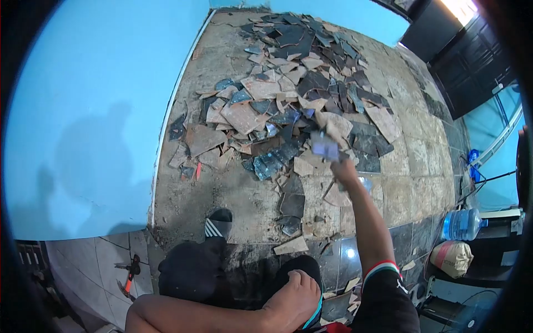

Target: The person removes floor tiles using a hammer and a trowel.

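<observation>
My right hand (344,169) reaches forward over a heap of broken floor tiles (244,108). Its fingers are closed on a flat bluish piece (325,147), smeared by motion, that looks like a tile shard. Right beside it lies a beige tile fragment (336,125). My left hand (294,297) rests on my bent knee, fingers laid over the dark trouser cloth, holding nothing. Grey, black and reddish-beige shards overlap in the heap, some face down.
A hammer with an orange handle (129,280) lies on pale tiles at lower left. The blue wall (100,111) borders the heap. To the right are a large water bottle (462,224), a tied sack (452,258) and a dark door (472,61). A striped sandal (217,223) is in front.
</observation>
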### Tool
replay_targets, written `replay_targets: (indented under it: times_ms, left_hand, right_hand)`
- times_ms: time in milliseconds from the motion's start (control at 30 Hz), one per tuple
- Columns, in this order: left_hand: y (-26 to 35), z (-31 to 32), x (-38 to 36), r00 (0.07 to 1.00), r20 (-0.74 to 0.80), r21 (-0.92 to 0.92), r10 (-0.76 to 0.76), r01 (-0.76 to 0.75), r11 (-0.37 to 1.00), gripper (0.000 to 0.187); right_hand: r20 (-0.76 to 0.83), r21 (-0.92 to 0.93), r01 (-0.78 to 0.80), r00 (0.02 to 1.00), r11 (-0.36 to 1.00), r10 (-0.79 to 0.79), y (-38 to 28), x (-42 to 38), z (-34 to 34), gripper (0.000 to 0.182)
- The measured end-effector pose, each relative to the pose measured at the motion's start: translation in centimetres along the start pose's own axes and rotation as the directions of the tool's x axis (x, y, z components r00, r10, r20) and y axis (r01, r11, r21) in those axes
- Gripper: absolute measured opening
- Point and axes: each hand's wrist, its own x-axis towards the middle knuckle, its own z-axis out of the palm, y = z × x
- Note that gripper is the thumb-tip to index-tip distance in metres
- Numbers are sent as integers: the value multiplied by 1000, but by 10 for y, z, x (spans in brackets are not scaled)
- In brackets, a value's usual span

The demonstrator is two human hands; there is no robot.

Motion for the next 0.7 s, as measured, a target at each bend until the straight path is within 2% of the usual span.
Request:
replay_targets:
  times_ms: [33, 67, 100, 133, 200, 267, 300, 333, 400, 467, 533, 600, 667, 700]
  left_hand:
    - [4, 10, 3, 1000, -6, 38, -21, 21, 999, 34]
    - [6, 15, 6, 999, -11, 76, -39, 40, 996, 34]
    - [5, 12, 7, 999, 25, 24, -36, 35, 999, 34]
    - [5, 6, 8, 998, 63, -27, -26, 28, 999, 34]
    - [0, -3, 6, 996, 85, -73, 10, -4, 997, 34]
    - [-7, -8, 1, 997, 49, -74, 65, -61, 995, 34]
    - [-7, -8, 0, 999, 7, -44, 36, -35, 998, 34]
    - [-7, -8, -1, 999, -36, -17, 5, -6, 1000, 34]
    - [-2, 2, 0, 997, -71, 17, -44, 45, 999, 34]
    - [11, 24, 5, 995, -54, 28, -85, 86, 996, 35]
    - [2, 3, -1, 999, -14, -9, -48, 48, 999, 38]
    - [-4, -8, -8, 1000, -22, -18, -13, 12, 1000, 39]
    - [-2, -10, -8, 1000, -10, -24, -17, 17, 1000, 40]
    - [1, -8, -9, 1000, -5, -41, -20, 19, 999, 40]
  right_hand:
    - [56, 11, -178, 983, 984, 177, -36, 28, -18, 33]
    - [-69, -38, -84, 994, 996, 81, -33, 76, -21, 32]
    - [-192, -109, -4, 981, 994, -17, -29, 124, -25, 32]
    - [28, 9, -130, 991, 991, 130, -76, 140, -60, 48]
    - [122, 34, -292, 950, 956, 286, -161, 141, -103, 49]
    - [130, -28, -240, 962, 970, 241, -156, 161, -100, 39]
    - [144, -61, -216, 964, 975, 223, -152, 162, -93, 34]
    - [110, -132, -149, 980, 980, 164, -142, 156, -85, 38]
    - [69, -272, -24, 997, 962, 44, -119, 115, -63, 46]
    - [41, -55, -116, 992, 992, 118, -94, 59, -39, 44]
    - [127, 96, -252, 963, 963, 239, -57, 0, -14, 47]
    - [23, -198, -112, 993, 974, 119, 8, -64, 11, 50]
    - [95, -261, -112, 985, 959, 141, 33, -141, 11, 49]
    - [173, -217, -225, 949, 950, 264, 50, -175, 11, 49]
